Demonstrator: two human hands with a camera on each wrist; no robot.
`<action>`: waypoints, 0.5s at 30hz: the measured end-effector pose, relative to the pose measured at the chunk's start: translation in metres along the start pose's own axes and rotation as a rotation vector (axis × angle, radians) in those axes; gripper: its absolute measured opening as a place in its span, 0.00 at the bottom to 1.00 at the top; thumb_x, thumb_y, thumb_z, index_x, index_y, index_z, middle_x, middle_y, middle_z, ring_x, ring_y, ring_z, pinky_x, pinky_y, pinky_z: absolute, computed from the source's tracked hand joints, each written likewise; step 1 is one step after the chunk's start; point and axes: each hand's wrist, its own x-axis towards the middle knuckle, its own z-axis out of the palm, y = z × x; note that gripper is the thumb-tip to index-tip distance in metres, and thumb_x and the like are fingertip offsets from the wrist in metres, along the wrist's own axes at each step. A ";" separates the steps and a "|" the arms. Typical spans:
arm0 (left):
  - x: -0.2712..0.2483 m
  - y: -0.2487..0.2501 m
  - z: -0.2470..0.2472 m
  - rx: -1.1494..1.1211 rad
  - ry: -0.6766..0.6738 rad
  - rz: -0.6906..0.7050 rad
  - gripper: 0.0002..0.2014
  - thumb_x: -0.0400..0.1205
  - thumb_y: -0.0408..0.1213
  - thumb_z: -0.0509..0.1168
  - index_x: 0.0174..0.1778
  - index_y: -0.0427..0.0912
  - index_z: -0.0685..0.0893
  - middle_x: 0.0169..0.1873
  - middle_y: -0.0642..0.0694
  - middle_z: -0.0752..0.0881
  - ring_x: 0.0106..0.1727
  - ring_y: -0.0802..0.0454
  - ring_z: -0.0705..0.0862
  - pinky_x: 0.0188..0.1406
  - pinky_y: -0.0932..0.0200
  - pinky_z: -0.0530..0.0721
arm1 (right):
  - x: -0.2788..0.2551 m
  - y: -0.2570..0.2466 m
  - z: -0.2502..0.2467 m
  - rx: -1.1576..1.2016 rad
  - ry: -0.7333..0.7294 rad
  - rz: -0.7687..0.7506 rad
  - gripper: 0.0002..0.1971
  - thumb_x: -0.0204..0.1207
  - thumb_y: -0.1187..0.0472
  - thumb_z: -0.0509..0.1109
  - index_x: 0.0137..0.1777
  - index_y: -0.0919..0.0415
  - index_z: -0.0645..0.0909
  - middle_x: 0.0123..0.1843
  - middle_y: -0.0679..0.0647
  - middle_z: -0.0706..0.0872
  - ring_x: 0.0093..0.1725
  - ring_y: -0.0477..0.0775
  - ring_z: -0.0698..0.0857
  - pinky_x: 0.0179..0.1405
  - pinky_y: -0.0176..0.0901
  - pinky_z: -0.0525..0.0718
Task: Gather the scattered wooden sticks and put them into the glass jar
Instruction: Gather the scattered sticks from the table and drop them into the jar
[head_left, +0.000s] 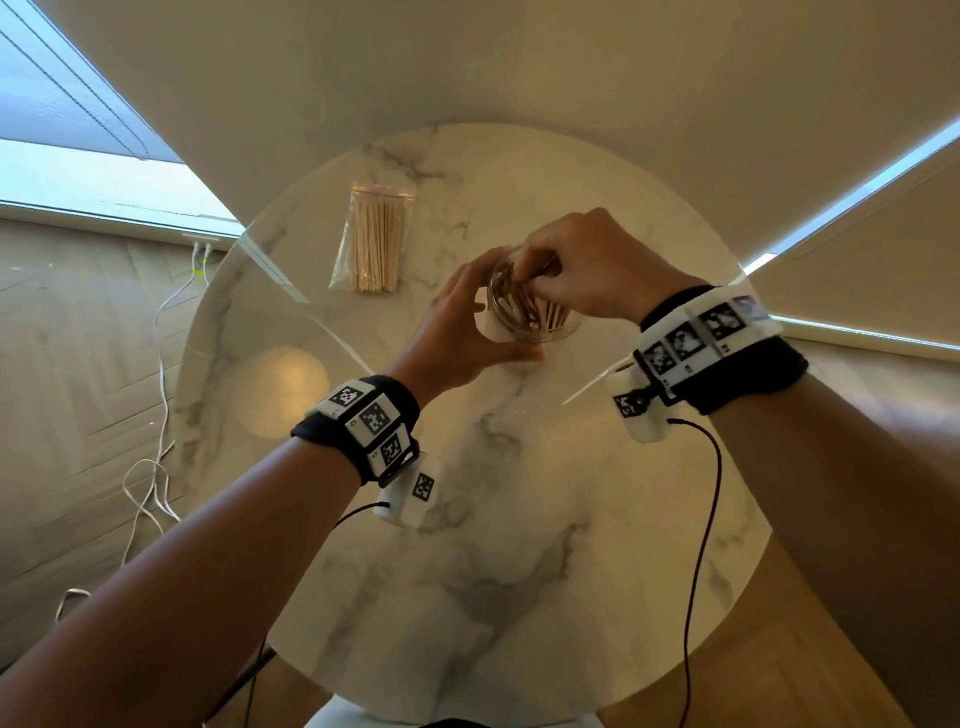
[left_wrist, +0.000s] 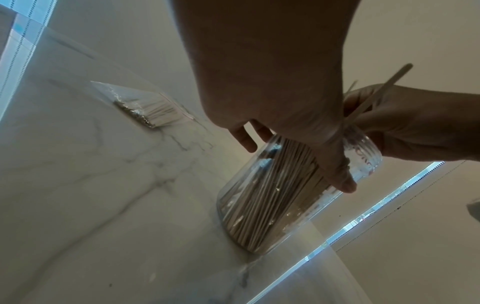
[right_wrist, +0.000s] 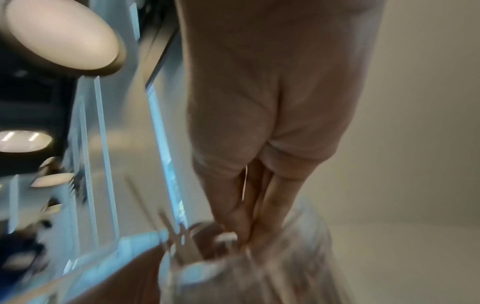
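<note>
My left hand (head_left: 457, 327) wraps its grip around the glass jar (left_wrist: 280, 197), which stands on the marble surface (head_left: 519, 519) packed with wooden sticks (left_wrist: 270, 191). My right hand (head_left: 592, 265) pinches a few more sticks at the jar's mouth.

A clear bag (head_left: 375, 240) of sticks lies on the marble table (head_left: 519, 519).

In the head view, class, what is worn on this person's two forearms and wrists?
Both forearms are bare, no sleeves. Each wrist has a black band carrying white tiles printed with black square-code markers. A small white box hangs under each wrist, with a thin dark cable trailing back.
</note>
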 end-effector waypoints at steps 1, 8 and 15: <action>0.000 0.000 0.000 0.004 0.003 0.004 0.54 0.65 0.50 0.88 0.85 0.46 0.68 0.77 0.47 0.76 0.74 0.56 0.78 0.66 0.65 0.84 | -0.004 0.001 -0.008 0.053 -0.031 0.012 0.12 0.75 0.67 0.75 0.55 0.53 0.92 0.53 0.44 0.92 0.53 0.42 0.89 0.54 0.38 0.87; -0.001 0.000 0.001 0.017 0.012 0.008 0.54 0.66 0.51 0.88 0.86 0.47 0.67 0.77 0.48 0.76 0.75 0.55 0.79 0.68 0.58 0.86 | -0.025 -0.015 -0.009 0.173 -0.125 -0.096 0.12 0.76 0.55 0.80 0.59 0.46 0.88 0.53 0.41 0.91 0.51 0.38 0.89 0.51 0.29 0.85; -0.002 0.004 0.002 -0.011 0.019 -0.016 0.55 0.64 0.55 0.87 0.85 0.47 0.68 0.76 0.48 0.76 0.74 0.52 0.79 0.67 0.47 0.88 | -0.006 0.000 0.014 -0.142 0.012 -0.028 0.06 0.79 0.61 0.74 0.52 0.54 0.91 0.47 0.55 0.91 0.44 0.58 0.89 0.43 0.49 0.85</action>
